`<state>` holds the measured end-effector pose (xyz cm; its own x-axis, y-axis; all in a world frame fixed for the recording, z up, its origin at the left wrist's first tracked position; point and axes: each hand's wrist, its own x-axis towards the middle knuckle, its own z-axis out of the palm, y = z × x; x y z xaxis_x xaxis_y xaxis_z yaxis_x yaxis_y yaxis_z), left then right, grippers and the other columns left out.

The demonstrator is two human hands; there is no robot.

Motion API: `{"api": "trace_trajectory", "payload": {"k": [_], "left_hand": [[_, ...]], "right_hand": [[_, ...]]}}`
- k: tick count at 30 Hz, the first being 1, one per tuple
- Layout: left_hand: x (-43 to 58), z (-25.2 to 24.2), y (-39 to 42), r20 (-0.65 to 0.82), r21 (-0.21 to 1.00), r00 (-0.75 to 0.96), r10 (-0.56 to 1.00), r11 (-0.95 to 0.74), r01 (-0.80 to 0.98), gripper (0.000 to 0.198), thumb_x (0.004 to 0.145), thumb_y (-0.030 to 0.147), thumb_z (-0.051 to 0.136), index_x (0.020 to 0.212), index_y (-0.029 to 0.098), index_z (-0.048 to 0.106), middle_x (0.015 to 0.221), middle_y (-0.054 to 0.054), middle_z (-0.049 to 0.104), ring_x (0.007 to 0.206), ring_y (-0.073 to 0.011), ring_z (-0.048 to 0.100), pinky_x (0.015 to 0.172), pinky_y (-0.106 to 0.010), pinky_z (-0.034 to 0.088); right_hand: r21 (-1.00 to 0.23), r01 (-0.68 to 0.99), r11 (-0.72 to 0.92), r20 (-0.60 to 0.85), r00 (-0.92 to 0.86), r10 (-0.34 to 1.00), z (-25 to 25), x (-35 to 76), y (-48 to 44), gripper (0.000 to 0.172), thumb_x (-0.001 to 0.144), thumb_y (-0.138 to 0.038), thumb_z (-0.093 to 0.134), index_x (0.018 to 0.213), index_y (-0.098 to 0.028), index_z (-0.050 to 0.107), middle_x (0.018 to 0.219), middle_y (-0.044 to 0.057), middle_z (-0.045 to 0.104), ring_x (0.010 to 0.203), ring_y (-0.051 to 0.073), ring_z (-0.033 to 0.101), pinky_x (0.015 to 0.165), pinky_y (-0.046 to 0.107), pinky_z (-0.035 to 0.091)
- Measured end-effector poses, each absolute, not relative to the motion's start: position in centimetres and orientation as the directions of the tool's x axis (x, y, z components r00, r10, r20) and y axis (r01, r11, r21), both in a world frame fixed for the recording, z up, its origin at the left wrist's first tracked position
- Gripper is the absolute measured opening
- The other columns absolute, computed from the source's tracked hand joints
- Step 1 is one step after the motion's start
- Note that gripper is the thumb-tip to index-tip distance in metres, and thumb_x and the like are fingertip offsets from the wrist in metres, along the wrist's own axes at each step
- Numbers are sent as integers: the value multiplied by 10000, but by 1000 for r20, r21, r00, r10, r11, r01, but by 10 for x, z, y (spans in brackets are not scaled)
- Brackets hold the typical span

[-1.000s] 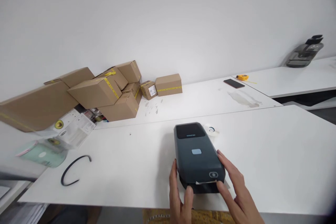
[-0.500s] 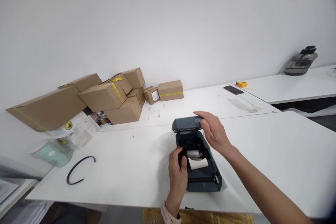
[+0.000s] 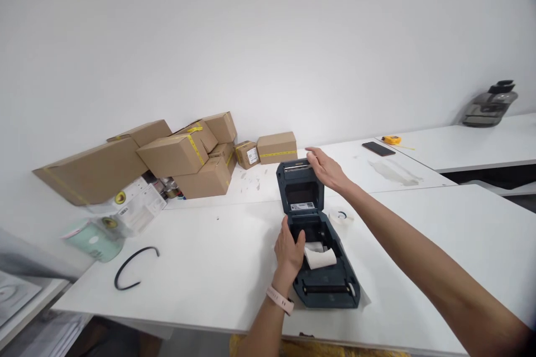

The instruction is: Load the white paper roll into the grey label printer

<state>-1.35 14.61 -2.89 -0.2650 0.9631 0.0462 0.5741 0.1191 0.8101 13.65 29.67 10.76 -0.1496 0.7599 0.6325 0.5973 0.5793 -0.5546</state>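
Note:
A dark grey label printer (image 3: pixel 324 284) stands on the white table (image 3: pixel 439 256) with its lid (image 3: pixel 300 187) swung up and back. A small white paper roll (image 3: pixel 320 256) lies inside the open bay. My left hand (image 3: pixel 288 251) grips the printer's left side by the bay, fingers curled over the edge. My right hand (image 3: pixel 326 167) rests on the top edge of the raised lid, fingers curved over it. A small white tape roll (image 3: pixel 339 215) lies just right of the printer.
Several cardboard boxes (image 3: pixel 184 156) are piled against the wall at the back left, with a green roll (image 3: pixel 94 239) and packets beside them. A black curved strap (image 3: pixel 134 268) lies at left. A phone (image 3: pixel 378 148) and a yellow tape measure (image 3: pixel 390 139) sit on the far table.
The printer was closed with both hands at its front. My right hand lifted the lid fully upright while my left hand moved to the left side of the bay.

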Motion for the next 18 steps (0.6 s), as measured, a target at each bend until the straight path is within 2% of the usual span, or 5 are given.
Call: {"api": "trace_trajectory", "payload": {"k": [3, 6, 10, 14, 18], "left_hand": [[-13, -34, 146, 76, 803, -262, 962, 97, 588, 682, 933, 392, 498, 1547, 175, 295, 1542, -154, 494, 1391, -326, 495, 1121, -439, 393], [-13, -33, 145, 90, 779, -256, 963, 92, 620, 646, 961, 395, 433, 1548, 166, 294, 1530, -158, 507, 1353, -341, 532, 1096, -464, 415], [-13, -31, 143, 121, 764, -259, 958, 77, 640, 589, 975, 352, 383, 1539, 194, 325, 1544, -145, 493, 1324, -343, 560, 1070, -479, 428], [-13, -31, 143, 141, 759, -262, 955, 65, 648, 581, 980, 336, 349, 1538, 178, 336, 1516, -156, 524, 1284, -347, 594, 1046, -482, 447], [-12, -32, 145, 95, 745, -284, 954, 121, 656, 595, 969, 307, 362, 1547, 170, 326, 1513, -150, 531, 1297, -342, 588, 1051, -467, 449]], "right_hand": [[-472, 591, 654, 761, -101, 641, 93, 143, 266, 425, 1027, -452, 367, 1336, -195, 508, 1407, 182, 544, 1194, 281, 576, 997, 466, 457], [-338, 583, 739, 766, -285, 576, 62, 150, 229, 352, 1055, -328, 289, 1107, -181, 604, 1117, 159, 662, 1065, 243, 613, 931, 407, 478], [-255, 544, 799, 540, -605, 585, 15, 150, 205, 319, 1016, -288, 405, 890, -204, 686, 850, 73, 716, 810, 196, 661, 764, 318, 496], [-190, 568, 801, 259, -758, 599, -13, 139, 215, 237, 909, -214, 538, 788, -185, 740, 808, 102, 755, 815, 236, 689, 870, 379, 472], [-161, 589, 792, 29, -800, 600, -21, 129, 231, 214, 872, -224, 623, 694, -176, 732, 760, 87, 753, 766, 223, 688, 871, 394, 484]]}}
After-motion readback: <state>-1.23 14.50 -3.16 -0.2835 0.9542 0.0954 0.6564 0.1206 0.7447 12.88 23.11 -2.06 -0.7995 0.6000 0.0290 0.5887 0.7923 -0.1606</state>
